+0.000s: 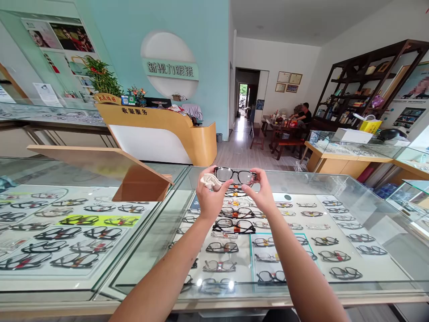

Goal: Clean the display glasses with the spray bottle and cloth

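Observation:
A pair of dark-framed eyeglasses (pixel 235 175) is held up over the glass display case, lenses facing me. My left hand (pixel 211 192) grips the left side of the frame and also has a crumpled pale cloth (pixel 211 181) tucked in its fingers. On the opposite side, my right hand (pixel 261 190) pinches the frame's right end, thumb near the lower rim of the lens. Below both hands, rows of eyeglasses (pixel 221 247) lie inside the glass display case (pixel 375 286).
An angled wooden-backed mirror or stand (pixel 144 190) rests on the glass to the left. Beyond the case are a yellow-and-white counter (pixel 150 141), a plant (pixel 102 76) and a dark shelf (pixel 362 80). A person (pixel 304 115) sits at a table at the back.

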Action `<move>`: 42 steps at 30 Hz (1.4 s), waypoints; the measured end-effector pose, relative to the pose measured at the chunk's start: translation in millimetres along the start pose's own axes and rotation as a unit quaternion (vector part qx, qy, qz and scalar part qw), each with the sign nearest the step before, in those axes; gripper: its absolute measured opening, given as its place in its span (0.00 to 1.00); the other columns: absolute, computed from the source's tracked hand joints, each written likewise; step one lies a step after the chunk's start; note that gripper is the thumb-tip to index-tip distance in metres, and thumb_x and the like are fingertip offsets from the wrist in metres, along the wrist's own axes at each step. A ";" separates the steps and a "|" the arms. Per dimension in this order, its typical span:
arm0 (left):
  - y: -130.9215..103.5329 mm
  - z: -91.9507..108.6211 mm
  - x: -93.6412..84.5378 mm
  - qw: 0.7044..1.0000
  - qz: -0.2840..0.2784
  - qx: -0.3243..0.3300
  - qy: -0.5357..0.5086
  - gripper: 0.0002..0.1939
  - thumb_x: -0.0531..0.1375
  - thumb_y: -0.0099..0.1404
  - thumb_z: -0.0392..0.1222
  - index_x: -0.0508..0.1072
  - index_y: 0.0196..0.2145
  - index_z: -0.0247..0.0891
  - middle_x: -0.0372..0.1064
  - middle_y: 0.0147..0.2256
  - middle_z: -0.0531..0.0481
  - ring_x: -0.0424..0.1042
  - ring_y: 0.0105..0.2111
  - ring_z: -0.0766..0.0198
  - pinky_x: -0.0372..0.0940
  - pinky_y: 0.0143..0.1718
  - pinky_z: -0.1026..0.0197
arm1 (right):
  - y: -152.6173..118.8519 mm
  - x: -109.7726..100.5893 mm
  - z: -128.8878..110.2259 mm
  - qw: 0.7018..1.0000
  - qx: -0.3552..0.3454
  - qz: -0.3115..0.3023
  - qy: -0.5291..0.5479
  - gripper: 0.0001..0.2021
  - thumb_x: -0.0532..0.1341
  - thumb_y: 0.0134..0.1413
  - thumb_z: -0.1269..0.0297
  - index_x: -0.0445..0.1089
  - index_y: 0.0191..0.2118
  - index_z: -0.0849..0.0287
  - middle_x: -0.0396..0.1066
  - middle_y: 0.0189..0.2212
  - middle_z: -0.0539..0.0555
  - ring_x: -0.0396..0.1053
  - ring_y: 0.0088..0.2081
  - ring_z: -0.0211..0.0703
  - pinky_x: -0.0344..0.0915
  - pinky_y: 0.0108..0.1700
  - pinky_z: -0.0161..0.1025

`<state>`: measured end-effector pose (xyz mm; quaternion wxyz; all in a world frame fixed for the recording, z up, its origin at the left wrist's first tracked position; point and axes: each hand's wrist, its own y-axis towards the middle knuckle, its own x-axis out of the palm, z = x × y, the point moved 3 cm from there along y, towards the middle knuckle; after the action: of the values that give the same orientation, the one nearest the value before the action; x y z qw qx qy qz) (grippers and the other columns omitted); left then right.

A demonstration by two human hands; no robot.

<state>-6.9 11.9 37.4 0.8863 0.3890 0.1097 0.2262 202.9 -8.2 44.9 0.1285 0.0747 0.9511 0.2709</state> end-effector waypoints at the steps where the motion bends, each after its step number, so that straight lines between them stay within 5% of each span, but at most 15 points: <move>1: 0.0 -0.3 -0.4 1.000 0.002 0.005 -0.004 0.31 0.77 0.65 0.56 0.76 0.59 0.41 0.77 0.58 0.40 0.77 0.59 0.49 0.69 0.66 0.46 | -1.5 1.5 -1.1 0.999 -0.010 0.010 -0.035 0.34 0.76 0.56 0.46 0.67 0.63 0.50 0.72 0.45 0.52 0.70 0.46 0.51 0.68 0.59 0.51; 4: -0.8 0.4 -0.9 1.000 0.003 0.004 -0.010 0.32 0.77 0.65 0.56 0.75 0.60 0.41 0.77 0.59 0.40 0.77 0.59 0.49 0.69 0.65 0.46 | -4.4 5.9 -5.5 0.994 -0.038 0.045 -0.097 0.36 0.76 0.55 0.43 0.67 0.63 0.51 0.73 0.47 0.55 0.70 0.47 0.53 0.67 0.60 0.53; 10: 4.3 17.5 -8.0 1.000 -0.001 0.016 -0.011 0.30 0.75 0.67 0.57 0.76 0.59 0.40 0.77 0.57 0.39 0.77 0.59 0.49 0.69 0.65 0.46 | -4.6 13.3 -20.6 0.994 -0.069 0.067 -0.047 0.27 0.72 0.62 0.46 0.70 0.59 0.53 0.74 0.44 0.53 0.72 0.45 0.50 0.69 0.54 0.48; 15: 22.4 21.0 -46.4 0.996 -0.053 -0.012 0.074 0.21 0.67 0.71 0.63 0.75 0.41 0.42 0.76 0.48 0.42 0.77 0.48 0.51 0.71 0.54 0.50 | -5.4 -3.9 -41.6 0.992 -0.071 0.097 -0.038 0.28 0.73 0.62 0.46 0.70 0.61 0.52 0.77 0.49 0.56 0.75 0.50 0.52 0.69 0.60 0.52; 17: 25.9 3.8 -67.6 0.971 -0.156 -0.084 0.158 0.23 0.56 0.77 0.63 0.71 0.32 0.43 0.75 0.38 0.44 0.75 0.38 0.52 0.70 0.45 0.51 | -7.2 -15.5 -53.0 0.991 -0.073 0.110 -0.037 0.29 0.73 0.62 0.46 0.69 0.62 0.52 0.78 0.52 0.58 0.75 0.54 0.54 0.68 0.63 0.54; 19: 20.9 -22.2 -88.2 0.904 -0.309 -0.155 0.250 0.24 0.53 0.76 0.64 0.71 0.31 0.44 0.76 0.33 0.45 0.76 0.36 0.49 0.67 0.42 0.51 | -9.2 -25.7 -65.8 0.990 -0.082 0.109 -0.032 0.30 0.73 0.61 0.46 0.69 0.63 0.51 0.77 0.56 0.60 0.75 0.58 0.55 0.67 0.65 0.56; 22: 10.0 -55.5 -118.8 0.846 -0.374 -0.198 0.324 0.18 0.63 0.66 0.60 0.73 0.33 0.43 0.80 0.34 0.40 0.79 0.37 0.41 0.66 0.40 0.50 | -11.1 -36.9 -83.7 0.990 -0.086 0.110 -0.024 0.30 0.74 0.61 0.45 0.69 0.62 0.51 0.78 0.57 0.61 0.75 0.59 0.56 0.68 0.65 0.57; 24: 6.7 -63.3 -130.9 0.825 -0.363 -0.198 0.384 0.18 0.65 0.62 0.58 0.76 0.41 0.41 0.83 0.41 0.35 0.81 0.45 0.35 0.69 0.44 0.47 | -10.7 -42.1 -93.3 0.990 -0.075 0.116 -0.018 0.30 0.74 0.60 0.44 0.70 0.62 0.51 0.78 0.56 0.60 0.76 0.58 0.57 0.69 0.64 0.58; 27: 19.4 -35.0 -128.5 0.878 -0.281 -0.116 0.370 0.26 0.63 0.67 0.58 0.76 0.55 0.38 0.79 0.58 0.29 0.77 0.61 0.33 0.70 0.57 0.42 | -6.1 -45.5 -106.4 0.992 -0.059 0.111 -0.009 0.30 0.75 0.59 0.43 0.71 0.61 0.50 0.79 0.54 0.59 0.77 0.56 0.57 0.70 0.63 0.59; 30: 46.8 29.9 -107.7 0.954 -0.194 -0.019 0.227 0.33 0.61 0.73 0.66 0.73 0.65 0.41 0.75 0.64 0.34 0.74 0.64 0.39 0.69 0.64 0.41 | 4.1 -43.5 -122.5 0.993 -0.066 0.099 -0.004 0.30 0.75 0.59 0.44 0.71 0.61 0.50 0.79 0.54 0.59 0.77 0.56 0.57 0.70 0.64 0.59; 35: 85.2 125.0 -60.8 0.991 -0.105 0.082 0.018 0.45 0.73 0.66 0.65 0.67 0.73 0.46 0.67 0.72 0.36 0.67 0.72 0.41 0.67 0.71 0.39 | 25.1 -33.7 -152.6 0.991 -0.090 0.096 0.005 0.30 0.75 0.59 0.45 0.71 0.61 0.50 0.78 0.57 0.60 0.76 0.59 0.58 0.70 0.66 0.60; 38: 90.1 138.7 -38.5 0.993 -0.068 0.076 -0.058 0.39 0.73 0.68 0.62 0.71 0.70 0.46 0.72 0.68 0.37 0.72 0.69 0.42 0.69 0.70 0.38 | 30.8 -28.0 -163.7 0.991 -0.096 0.095 -0.002 0.29 0.75 0.58 0.45 0.72 0.61 0.49 0.79 0.56 0.59 0.76 0.58 0.58 0.70 0.65 0.60; 42: 87.2 127.4 -25.9 0.992 -0.008 0.055 -0.114 0.40 0.76 0.66 0.60 0.71 0.70 0.48 0.76 0.64 0.38 0.77 0.65 0.43 0.72 0.68 0.37 | 30.2 -22.1 -164.9 0.988 -0.121 0.099 -0.014 0.28 0.75 0.60 0.46 0.73 0.62 0.47 0.79 0.57 0.59 0.75 0.61 0.59 0.71 0.65 0.60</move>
<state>-9.9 -30.3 188.1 0.8720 0.4595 0.0233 0.1670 179.3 -69.2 200.8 0.1224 0.1565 0.8975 0.3938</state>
